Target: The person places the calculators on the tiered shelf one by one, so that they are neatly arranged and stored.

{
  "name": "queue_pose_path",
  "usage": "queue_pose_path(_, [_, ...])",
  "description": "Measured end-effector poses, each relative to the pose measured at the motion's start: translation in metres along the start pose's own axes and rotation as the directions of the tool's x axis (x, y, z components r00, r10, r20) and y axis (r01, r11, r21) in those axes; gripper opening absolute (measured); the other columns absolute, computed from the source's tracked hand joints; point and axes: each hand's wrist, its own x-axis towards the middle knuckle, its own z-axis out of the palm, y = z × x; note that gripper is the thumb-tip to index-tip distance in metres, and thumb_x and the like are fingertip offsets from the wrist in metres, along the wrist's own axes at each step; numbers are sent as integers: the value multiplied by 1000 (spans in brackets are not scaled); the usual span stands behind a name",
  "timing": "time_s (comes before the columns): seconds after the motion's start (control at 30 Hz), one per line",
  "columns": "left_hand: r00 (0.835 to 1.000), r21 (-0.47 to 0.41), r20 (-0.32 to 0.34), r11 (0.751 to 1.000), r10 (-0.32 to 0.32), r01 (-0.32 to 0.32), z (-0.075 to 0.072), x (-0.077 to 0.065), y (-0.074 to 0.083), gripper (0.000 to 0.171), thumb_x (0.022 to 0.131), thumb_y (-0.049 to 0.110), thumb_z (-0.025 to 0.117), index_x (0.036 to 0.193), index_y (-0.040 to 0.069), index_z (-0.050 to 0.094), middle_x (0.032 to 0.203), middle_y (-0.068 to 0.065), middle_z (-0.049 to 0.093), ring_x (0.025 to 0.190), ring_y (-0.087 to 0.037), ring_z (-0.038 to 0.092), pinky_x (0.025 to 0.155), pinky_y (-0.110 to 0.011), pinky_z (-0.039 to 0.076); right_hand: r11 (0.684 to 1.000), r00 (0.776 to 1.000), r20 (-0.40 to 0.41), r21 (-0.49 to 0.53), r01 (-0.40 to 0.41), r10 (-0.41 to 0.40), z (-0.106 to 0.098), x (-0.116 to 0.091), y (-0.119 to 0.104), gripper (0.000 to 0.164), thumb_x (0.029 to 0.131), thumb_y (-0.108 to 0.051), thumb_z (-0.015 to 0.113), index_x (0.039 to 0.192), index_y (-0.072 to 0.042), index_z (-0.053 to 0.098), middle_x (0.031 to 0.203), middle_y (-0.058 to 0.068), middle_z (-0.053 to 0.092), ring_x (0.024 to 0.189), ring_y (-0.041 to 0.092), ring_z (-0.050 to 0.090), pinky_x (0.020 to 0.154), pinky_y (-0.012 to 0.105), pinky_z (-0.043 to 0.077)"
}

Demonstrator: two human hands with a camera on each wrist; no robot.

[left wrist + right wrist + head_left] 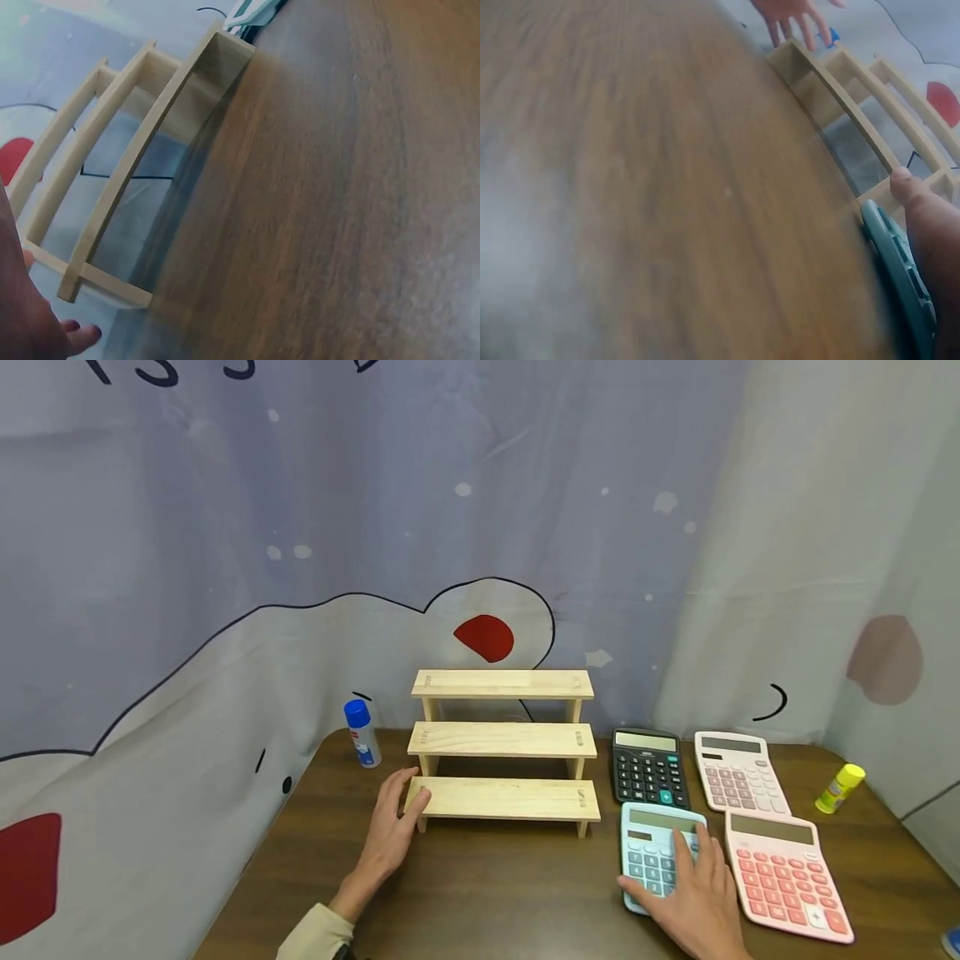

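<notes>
A three-step wooden display stand (502,739) stands at the middle of the table's back. At the left end of its lowest step is my left hand (390,827), fingers loosely bent and apart, holding nothing. My right hand (701,893) is spread over a light blue calculator (651,860), its thumb by the left edge and its fingers over the upper right part. In the right wrist view the thumb (922,206) reaches out straight above the calculator's side (889,255). The palm hides the calculator's lower right keys.
A black calculator (648,768) lies behind the blue one. To the right are a white calculator (738,772) and a pink one (787,877). A yellow glue stick (840,789) stands at far right, and a blue-capped bottle (363,735) stands left of the stand. A printed curtain (450,527) hangs behind.
</notes>
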Motion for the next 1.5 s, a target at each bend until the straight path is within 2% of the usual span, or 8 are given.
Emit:
queue_pose_path(0.13, [1000, -38, -24, 999, -20, 19, 6, 2, -4, 58, 99, 45, 56, 147, 13, 46, 157, -14, 34, 139, -34, 39, 108, -57, 40, 1000, 1000, -19, -18, 14, -14, 2, 0, 1, 125, 67, -79, 70, 149, 7, 31, 160, 32, 7, 141, 57, 14, 107, 73, 18])
queue_pose_path(0.53, [987, -139, -156, 990, -33, 11, 21, 10, -22, 43, 98, 29, 64, 133, 3, 61, 146, -14, 49, 138, -31, 45, 112, -51, 38, 999, 999, -5, -29, 37, -37, 5, 2, -5, 127, 67, -78, 71, 147, 12, 31, 157, 35, 13, 140, 61, 12, 107, 75, 17])
queue_pose_path(0.67, [979, -46, -191, 996, 66, -76, 27, 11, -31, 33, 92, 20, 72, 122, 6, 69, 141, -13, 54, 134, -29, 49, 111, -28, 37, 998, 999, -11, -38, 48, -49, 6, 2, -7, 123, 69, -75, 72, 146, 12, 32, 155, 36, 16, 140, 62, 12, 105, 75, 18])
queue_pose_path(0.8, [956, 44, -212, 979, 205, -200, 31, 11, -38, 34, 87, 13, 77, 119, 4, 71, 138, -18, 54, 129, -33, 51, 105, -11, 29, 998, 999, -11, -44, 39, -40, 8, 2, -10, 122, 67, -79, 71, 147, 7, 36, 155, 34, 16, 140, 62, 11, 106, 76, 16])
queue_pose_path(1.0, [877, 162, -204, 899, 435, -407, 30, 13, -44, 22, 86, 7, 76, 108, 4, 74, 125, -15, 63, 128, -36, 51, 112, -17, 31, 998, 1000, -6, -48, 29, -29, 8, 5, -13, 120, 67, -75, 74, 149, 4, 34, 156, 32, 14, 140, 63, 9, 103, 75, 19])
queue_pose_path(1.1, [855, 229, -174, 864, 489, -448, 28, 11, -44, 18, 88, 10, 76, 106, 7, 75, 119, -8, 66, 129, -33, 52, 114, -23, 33, 999, 1000, 3, -46, 17, -17, 9, 7, -16, 118, 67, -69, 77, 149, 4, 32, 156, 32, 14, 140, 63, 9, 98, 75, 22])
queue_pose_path(1.27, [862, 289, -104, 844, 497, -451, 25, 9, -40, 27, 85, 22, 80, 109, 12, 73, 122, -5, 64, 129, -27, 52, 111, -31, 39, 999, 1000, -16, -36, 9, -9, 10, 8, -16, 115, 65, -61, 82, 147, 3, 34, 155, 32, 15, 139, 62, 11, 95, 75, 24])
queue_pose_path(1.5, [888, 313, -52, 852, 458, -421, 26, 8, -40, 38, 81, 32, 84, 112, 16, 70, 126, -3, 58, 128, -23, 50, 105, -42, 42, 999, 999, -32, -35, -7, 5, 7, 8, -11, 119, 67, -69, 78, 150, 3, 32, 156, 36, 13, 138, 64, 14, 101, 76, 21])
